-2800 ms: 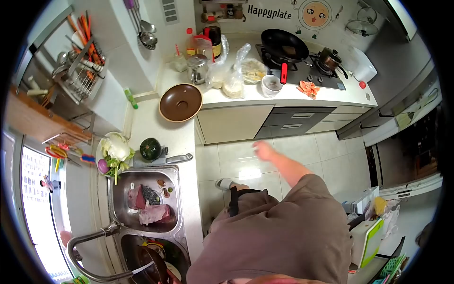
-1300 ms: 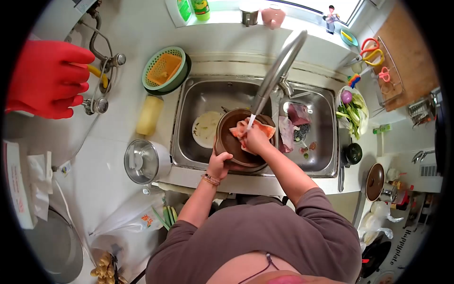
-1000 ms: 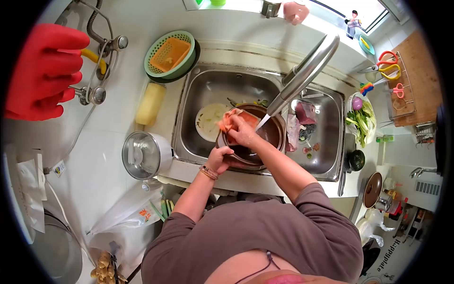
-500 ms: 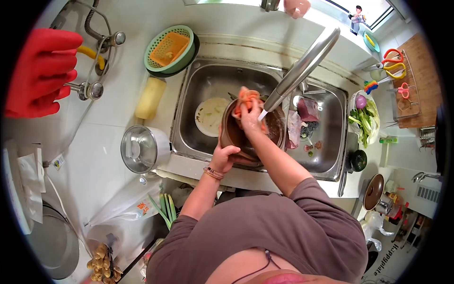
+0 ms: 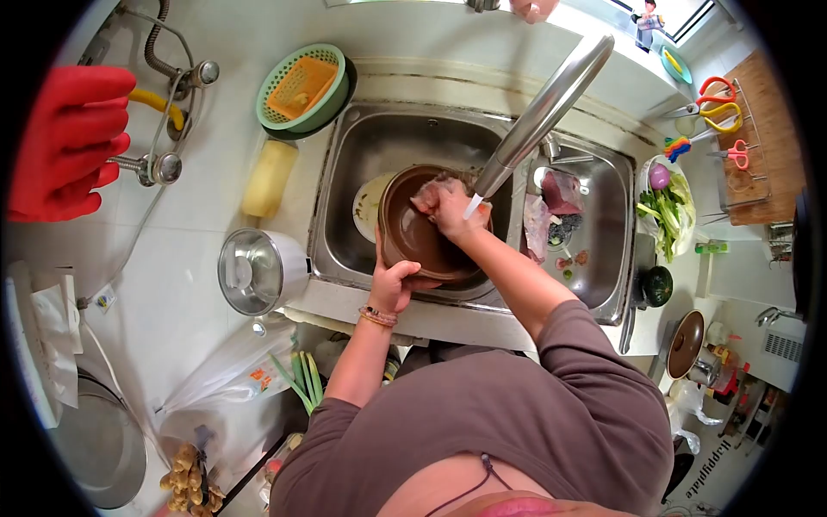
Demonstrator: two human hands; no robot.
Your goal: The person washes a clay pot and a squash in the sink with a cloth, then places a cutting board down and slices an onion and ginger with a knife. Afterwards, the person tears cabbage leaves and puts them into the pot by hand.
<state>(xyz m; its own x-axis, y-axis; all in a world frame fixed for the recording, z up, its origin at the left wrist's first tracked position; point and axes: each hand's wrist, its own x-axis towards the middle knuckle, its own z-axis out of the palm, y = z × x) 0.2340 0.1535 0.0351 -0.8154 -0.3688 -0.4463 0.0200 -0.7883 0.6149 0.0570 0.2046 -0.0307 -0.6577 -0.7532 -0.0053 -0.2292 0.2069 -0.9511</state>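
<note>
A round brown pot (image 5: pixel 401 215) sits in the left sink basin (image 5: pixel 345 185), its mouth facing up toward me. My left hand (image 5: pixel 394 283) grips its near left rim, thumb on top. Inside the pot, my right hand (image 5: pixel 461 213) presses a bunched pinkish-orange cloth (image 5: pixel 435 191) against the wall. Water from the faucet (image 5: pixel 547 112) runs down by my right wrist. A white plate (image 5: pixel 366 211) with bits on it lies partly hidden beneath the pot's left side.
In the right basin (image 5: pixel 603 280) lie a piece of dark red meat (image 5: pixel 562 191) and a paler piece (image 5: pixel 536 226). Left of the sink stand a green colander (image 5: pixel 340 82), a yellowish block-shaped vegetable (image 5: pixel 270 178) and a metal pot (image 5: pixel 250 271). Leafy greens (image 5: pixel 665 220) sit at the right.
The pot has turned from tilted sideways to more upright and shifted left. My right hand has pushed the cloth lower into it, and my left hand has moved slightly left.
</note>
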